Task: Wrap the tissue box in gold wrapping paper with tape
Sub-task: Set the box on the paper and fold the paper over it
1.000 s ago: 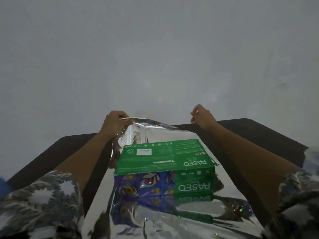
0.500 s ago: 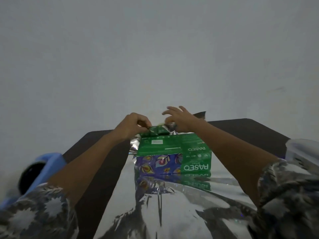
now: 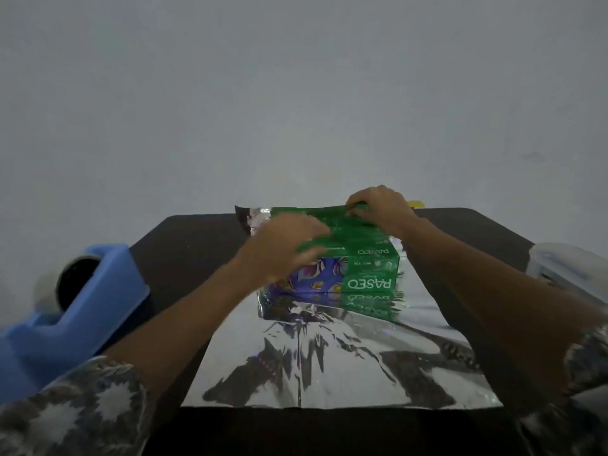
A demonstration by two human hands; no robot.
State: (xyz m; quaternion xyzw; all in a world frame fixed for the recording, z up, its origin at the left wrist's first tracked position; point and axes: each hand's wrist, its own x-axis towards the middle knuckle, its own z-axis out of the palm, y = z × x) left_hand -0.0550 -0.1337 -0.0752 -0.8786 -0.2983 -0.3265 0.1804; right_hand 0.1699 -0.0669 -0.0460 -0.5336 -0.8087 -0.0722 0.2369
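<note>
Shiny metallic wrapping paper (image 3: 329, 357) has just come over the green-and-purple cardboard tissue box (image 3: 368, 281). The right hand (image 3: 378, 209) pinches it at the box's far edge, and the left hand (image 3: 283, 245) presses flat-fingered on top. Tape seems next.

Plain indoor room, dark table (image 3: 184, 245) against bare pale wall (image 3: 296, 93), blue tape dispenser (image 3: 82, 307) at left, home or office unclear

Plain grey wall (image 3: 296, 93); dark table (image 3: 184, 245); dim light
</note>
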